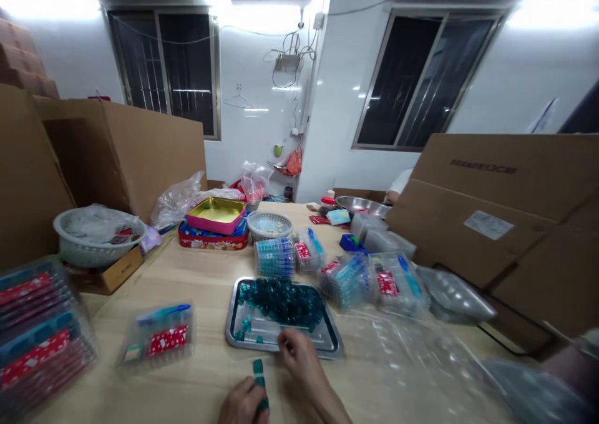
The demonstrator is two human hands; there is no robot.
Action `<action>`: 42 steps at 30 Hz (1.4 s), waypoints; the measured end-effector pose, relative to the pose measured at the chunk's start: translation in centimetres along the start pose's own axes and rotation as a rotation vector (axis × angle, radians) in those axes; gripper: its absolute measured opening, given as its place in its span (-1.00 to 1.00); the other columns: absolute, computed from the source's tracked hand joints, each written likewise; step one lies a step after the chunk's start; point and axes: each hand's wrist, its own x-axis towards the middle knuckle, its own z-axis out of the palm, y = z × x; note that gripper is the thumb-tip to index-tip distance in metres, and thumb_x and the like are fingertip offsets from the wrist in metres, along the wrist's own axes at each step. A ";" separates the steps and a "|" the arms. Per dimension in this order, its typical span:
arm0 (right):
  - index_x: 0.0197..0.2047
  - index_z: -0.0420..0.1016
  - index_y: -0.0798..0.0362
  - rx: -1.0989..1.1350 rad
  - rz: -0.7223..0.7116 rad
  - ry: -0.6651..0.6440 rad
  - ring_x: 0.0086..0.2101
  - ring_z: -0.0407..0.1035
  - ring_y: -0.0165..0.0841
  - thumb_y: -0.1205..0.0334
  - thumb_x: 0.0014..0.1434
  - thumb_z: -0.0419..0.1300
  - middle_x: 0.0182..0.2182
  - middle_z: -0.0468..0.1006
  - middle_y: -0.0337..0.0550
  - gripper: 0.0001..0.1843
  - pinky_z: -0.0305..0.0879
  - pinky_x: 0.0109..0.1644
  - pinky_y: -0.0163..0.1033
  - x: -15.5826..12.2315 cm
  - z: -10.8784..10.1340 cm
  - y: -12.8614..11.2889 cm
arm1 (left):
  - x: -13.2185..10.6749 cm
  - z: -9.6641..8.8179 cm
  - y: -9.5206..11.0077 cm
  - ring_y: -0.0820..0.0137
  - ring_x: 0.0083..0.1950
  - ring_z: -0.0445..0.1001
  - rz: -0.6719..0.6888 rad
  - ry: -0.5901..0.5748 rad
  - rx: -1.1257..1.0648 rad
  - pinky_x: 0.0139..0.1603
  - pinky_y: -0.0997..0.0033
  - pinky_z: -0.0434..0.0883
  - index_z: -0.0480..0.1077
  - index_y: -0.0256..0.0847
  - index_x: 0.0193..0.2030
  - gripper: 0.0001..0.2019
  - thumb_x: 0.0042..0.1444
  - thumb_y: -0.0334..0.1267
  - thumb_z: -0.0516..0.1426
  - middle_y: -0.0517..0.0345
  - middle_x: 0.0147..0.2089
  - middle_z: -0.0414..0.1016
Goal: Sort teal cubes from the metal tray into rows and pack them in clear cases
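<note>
This looks like a small workshop for packing little things. Big brown boxes (156,156) stand on both sides of a wooden table (208,308). On the table are piles of clear plastic packs (274,259) that look alike, a metal tray (327,338) with a heap of shiny green bits (285,302), and a round basket (255,231). The walls (346,106) are plain white, with long bright lights (51,5), dark windows (397,78) and some hanging wires (296,103).

The head-worn camera looks forward and downward across the table (210,290), keeping the left hand (242,402) and right hand (298,354) near at its bottom edge and the white wall (346,100) far off at the top.
</note>
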 end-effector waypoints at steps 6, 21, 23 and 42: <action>-0.37 0.43 0.10 -0.469 -0.119 0.124 -0.24 0.30 -0.29 0.55 0.06 -0.06 -0.29 0.42 -0.06 -0.71 0.11 -0.27 -0.31 5.4 -1.2 1.2 | 0.5 -0.6 0.2 0.66 -0.22 0.25 0.024 -0.094 0.021 -0.22 0.70 0.09 0.46 -0.18 -0.30 -0.72 -0.05 -0.42 -0.04 0.14 -0.23 0.41; -0.47 0.38 0.16 1.155 0.380 -0.246 -0.56 0.20 -0.50 0.13 -0.17 0.32 -0.59 0.36 -0.26 -0.71 0.09 -0.44 -0.38 -2.2 0.0 -1.7 | -0.6 -5.5 5.7 0.63 -0.32 0.36 -0.212 0.037 -0.891 -0.31 0.69 0.32 0.36 -0.34 -0.18 -0.61 -0.13 -0.11 0.15 0.08 -0.23 0.43; -0.49 0.37 0.16 1.243 0.424 -0.276 -0.59 0.20 -0.52 0.13 -0.22 0.35 -0.62 0.37 -0.26 -0.68 0.09 -0.46 -0.39 -3.4 0.6 -2.3 | -0.6 -5.7 6.3 0.64 -0.40 0.35 -0.228 0.002 -1.038 -0.38 0.67 0.32 0.35 -0.38 -0.22 -0.59 -0.21 -0.15 0.21 0.09 -0.30 0.43; -0.54 0.31 0.12 0.181 0.165 -0.258 -0.50 0.23 -0.43 0.49 -0.18 0.01 -0.59 0.37 -0.24 -0.88 0.05 -0.41 -0.39 -7.4 2.3 -3.4 | -2.8 -3.6 4.0 0.73 -0.45 0.17 -0.340 0.008 -0.274 -0.36 0.70 0.07 0.37 -0.34 -0.53 -0.86 -0.16 -0.40 0.00 0.22 -0.51 0.32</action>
